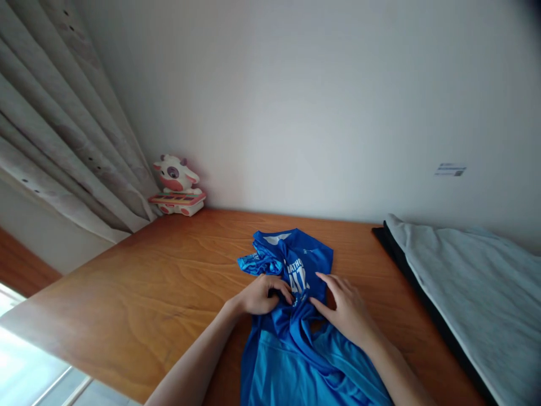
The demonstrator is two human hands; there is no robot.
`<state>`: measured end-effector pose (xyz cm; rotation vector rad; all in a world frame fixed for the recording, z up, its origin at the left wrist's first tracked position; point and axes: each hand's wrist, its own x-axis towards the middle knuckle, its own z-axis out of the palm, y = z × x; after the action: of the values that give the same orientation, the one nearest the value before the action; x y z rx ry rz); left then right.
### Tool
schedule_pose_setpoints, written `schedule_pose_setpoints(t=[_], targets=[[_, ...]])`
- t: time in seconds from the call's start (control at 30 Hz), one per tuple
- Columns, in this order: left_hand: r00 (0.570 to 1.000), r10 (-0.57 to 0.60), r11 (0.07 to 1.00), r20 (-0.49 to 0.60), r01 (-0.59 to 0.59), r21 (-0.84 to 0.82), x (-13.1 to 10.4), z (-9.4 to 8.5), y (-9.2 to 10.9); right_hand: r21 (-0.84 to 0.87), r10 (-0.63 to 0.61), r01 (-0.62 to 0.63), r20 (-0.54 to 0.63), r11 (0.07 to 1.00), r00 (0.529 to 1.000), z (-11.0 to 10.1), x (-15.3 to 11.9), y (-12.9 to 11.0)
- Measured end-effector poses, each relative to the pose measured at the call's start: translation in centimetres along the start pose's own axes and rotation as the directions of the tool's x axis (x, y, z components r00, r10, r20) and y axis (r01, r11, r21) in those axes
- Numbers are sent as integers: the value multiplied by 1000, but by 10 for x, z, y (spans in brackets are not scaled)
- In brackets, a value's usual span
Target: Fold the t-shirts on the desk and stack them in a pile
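Note:
A crumpled blue shirt (287,361) with white lettering lies on the wooden table, its lower part spreading toward me and its upper part bunched at the left. My left hand (264,294) rests on the left side of the shirt's middle, fingers curled down onto the fabric; whether they pinch any cloth is hard to see. On the right side, my right hand (340,304) has its thumb and fingers apart, the fingertips at the cloth beside the lettering. Between the two hands the fabric is gathered in folds.
Grey cloth (469,282) over a black layer (422,299) lies at the right. A toy cow with a keyboard (177,189) stands at the back left, near a curtain (63,113). Behind the wooden table (169,282) is a white wall.

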<state>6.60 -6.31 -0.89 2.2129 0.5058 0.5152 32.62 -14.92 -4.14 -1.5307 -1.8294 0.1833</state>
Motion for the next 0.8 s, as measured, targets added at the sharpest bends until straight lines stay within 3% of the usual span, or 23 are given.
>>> schedule_pose_setpoints(t=[0.1,0.17,0.23,0.3,0.37,0.47,0.57,0.6,0.63,0.73,0.8], targets=[[998,-55,998,-36,54,-39,2,4,6,-26,43,-42,45,999,998,1,0,-1],[989,-80,994,-121,88,58,1,2,3,11,79,-80,28,997,996,-1,1,1],[973,-72,964,-220,125,236,0,-3,-4,57,123,-119,-86,991,989,-5,2,7],[947,-95,891,-308,219,398,-3,-8,-12,104,190,-169,-254,980,948,-10,4,15],[904,-162,794,-396,358,492,-6,-13,-16,144,272,-233,-400,962,875,-15,5,23],[802,-324,649,-503,575,498,-8,-17,-13,209,386,-325,-480,922,788,-21,6,33],[675,-493,489,-548,737,467,-8,-19,-4,211,431,-376,-452,902,781,-24,6,40],[662,-499,460,-560,749,477,-8,-19,-2,168,404,-369,-447,914,798,-24,5,41],[679,-470,457,-564,734,503,-7,-19,-1,103,355,-347,-446,932,821,-24,4,43],[825,-272,549,-495,555,625,-8,-16,-6,-105,183,-246,-409,964,894,-19,1,49],[886,-195,599,-422,448,664,-9,-13,-10,-203,167,-246,-344,948,924,-13,-2,53]])
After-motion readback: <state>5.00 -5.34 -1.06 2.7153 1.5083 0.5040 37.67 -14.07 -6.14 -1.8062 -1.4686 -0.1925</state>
